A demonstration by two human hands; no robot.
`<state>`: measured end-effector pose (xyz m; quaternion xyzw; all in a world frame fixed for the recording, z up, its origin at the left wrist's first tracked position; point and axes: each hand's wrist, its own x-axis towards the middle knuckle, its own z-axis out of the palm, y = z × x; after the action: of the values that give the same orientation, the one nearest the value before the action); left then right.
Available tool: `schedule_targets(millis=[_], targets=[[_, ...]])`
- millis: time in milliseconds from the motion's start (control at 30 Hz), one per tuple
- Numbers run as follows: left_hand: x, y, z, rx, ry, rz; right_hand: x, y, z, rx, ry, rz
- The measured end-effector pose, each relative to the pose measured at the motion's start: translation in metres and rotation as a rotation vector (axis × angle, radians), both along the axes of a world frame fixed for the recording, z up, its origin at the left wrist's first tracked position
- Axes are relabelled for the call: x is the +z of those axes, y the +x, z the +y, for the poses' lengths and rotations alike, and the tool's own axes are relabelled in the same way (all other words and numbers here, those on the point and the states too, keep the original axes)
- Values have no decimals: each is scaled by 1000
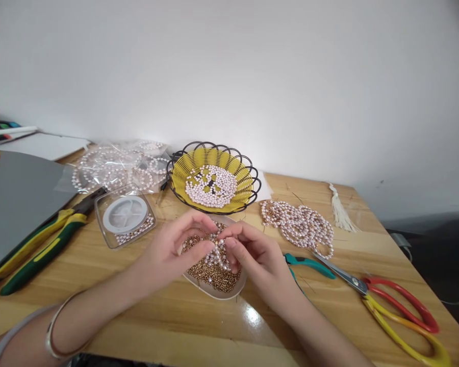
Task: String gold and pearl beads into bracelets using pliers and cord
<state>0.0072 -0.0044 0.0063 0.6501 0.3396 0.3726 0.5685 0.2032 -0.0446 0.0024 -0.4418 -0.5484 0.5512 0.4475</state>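
My left hand (187, 242) and my right hand (254, 250) meet above a pale bowl (229, 294). Between their fingertips is a small string of pearly pink beads (220, 257), part of which hangs toward the bowl. The right thumb and forefinger pinch it; the left thumb and curled fingers close on its other side. Any thread or wire at the fingertips is too fine to make out. Many small gold beads (210, 272) fill the bowl, with a few pearly ones among them. Behind the hands stands a yellow basket with a black looped rim (178, 176), holding loose pink pearl beads (224, 186).
At right lie strung pearls (306, 227), a white tassel (340, 209), teal-handled pliers (309, 265) and red-yellow scissors (367, 290). At left are bagged bead strands (110, 165), a clear box with a spool (125, 214), green-yellow pliers (49, 244) and a grey mat (19, 199).
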Motion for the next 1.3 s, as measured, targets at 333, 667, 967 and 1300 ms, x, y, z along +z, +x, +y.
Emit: schedule_targets(millis=[333,667,967,1300], targets=[[1,-3,1,-75,181,265,3,3,-1,-23,170,-220],[1,-5,2,-72,500,289,3,7,1,87,142,-295],[0,-8,2,-107,657,377,2,9,1,139,89,-330],[-4,-4,-2,-108,753,459,7,5,1,244,107,-419]])
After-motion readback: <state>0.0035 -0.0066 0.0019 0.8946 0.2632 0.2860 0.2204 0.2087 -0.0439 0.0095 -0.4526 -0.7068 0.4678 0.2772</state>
